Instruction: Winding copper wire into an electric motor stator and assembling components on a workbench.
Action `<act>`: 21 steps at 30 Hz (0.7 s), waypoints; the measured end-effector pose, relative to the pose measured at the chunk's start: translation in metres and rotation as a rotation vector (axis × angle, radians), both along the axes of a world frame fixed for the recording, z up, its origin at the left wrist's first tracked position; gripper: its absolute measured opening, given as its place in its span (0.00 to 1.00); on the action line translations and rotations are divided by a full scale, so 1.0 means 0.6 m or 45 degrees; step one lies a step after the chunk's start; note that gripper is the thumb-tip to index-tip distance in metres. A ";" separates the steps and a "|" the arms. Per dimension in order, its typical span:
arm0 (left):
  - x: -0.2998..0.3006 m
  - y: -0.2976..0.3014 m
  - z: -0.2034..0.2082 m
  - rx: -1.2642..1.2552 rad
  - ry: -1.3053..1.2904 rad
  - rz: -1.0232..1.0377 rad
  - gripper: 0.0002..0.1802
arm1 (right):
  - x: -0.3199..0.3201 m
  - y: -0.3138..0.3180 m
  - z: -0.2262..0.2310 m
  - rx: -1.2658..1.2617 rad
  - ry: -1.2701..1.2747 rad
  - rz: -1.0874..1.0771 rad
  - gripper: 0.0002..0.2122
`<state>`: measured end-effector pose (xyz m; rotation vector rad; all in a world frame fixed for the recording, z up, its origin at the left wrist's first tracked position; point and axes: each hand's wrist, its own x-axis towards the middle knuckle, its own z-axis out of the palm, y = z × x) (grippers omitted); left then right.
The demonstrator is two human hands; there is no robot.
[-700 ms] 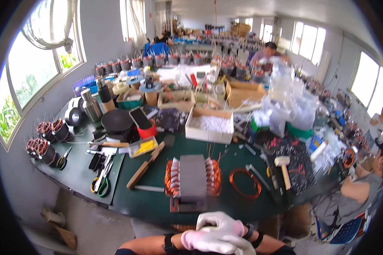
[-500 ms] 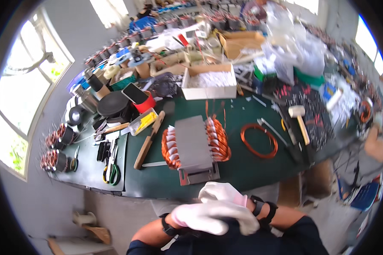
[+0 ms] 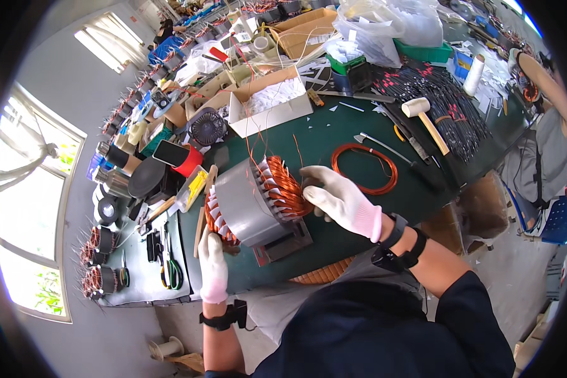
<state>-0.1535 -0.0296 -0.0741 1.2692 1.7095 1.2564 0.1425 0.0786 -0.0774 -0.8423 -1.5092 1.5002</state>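
A grey motor stator point(image 3: 249, 201) lies on its side on a flat metal stand point(image 3: 296, 242) near the table's front edge. Orange copper windings point(image 3: 282, 186) bulge from both of its ends, with white insulating tabs between them. My white-gloved left hand point(image 3: 214, 268) holds the stator at the lower left winding, its fingertips partly hidden against the coil. At the opposite end my right hand point(image 3: 340, 198), gloved too, has its thumb and fingers curled on the right winding. Thin copper wire ends stand up from the top of that winding.
Right of the stator lie a copper wire coil point(image 3: 365, 169), a mallet point(image 3: 427, 126) and a bundle of black sleeves point(image 3: 422, 104). A white box of paper pieces point(image 3: 268, 104) stands behind. Scissors point(image 3: 170, 268) lie left. Another person's arm point(image 3: 548, 91) shows at far right.
My hands, crossed in front of my body before, have parted and taken hold of the stator's two ends. The stator now appears turned at an angle, and the head view has shifted and tilted.
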 end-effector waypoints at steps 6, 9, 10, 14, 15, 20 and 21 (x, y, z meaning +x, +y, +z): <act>0.001 0.034 -0.037 0.248 -0.191 0.110 0.27 | -0.031 0.011 0.008 -0.059 0.025 0.269 0.25; -0.006 0.022 -0.059 0.215 -0.019 0.117 0.26 | -0.042 -0.006 0.005 0.008 -0.037 0.135 0.21; 0.002 0.026 -0.059 0.239 0.139 0.200 0.26 | -0.042 -0.015 0.013 -0.038 -0.035 0.099 0.19; 0.006 0.026 -0.035 0.271 -0.150 0.052 0.33 | -0.039 -0.014 0.010 0.145 -0.129 0.004 0.18; 0.025 0.031 -0.023 0.339 -0.135 0.067 0.38 | -0.041 -0.014 0.004 0.205 -0.088 -0.016 0.19; -0.035 -0.018 -0.094 0.174 -0.267 0.270 0.48 | -0.039 -0.001 -0.019 0.076 0.086 0.050 0.25; -0.031 -0.022 -0.099 0.187 -0.452 0.253 0.49 | -0.038 0.005 -0.026 0.050 0.083 0.084 0.26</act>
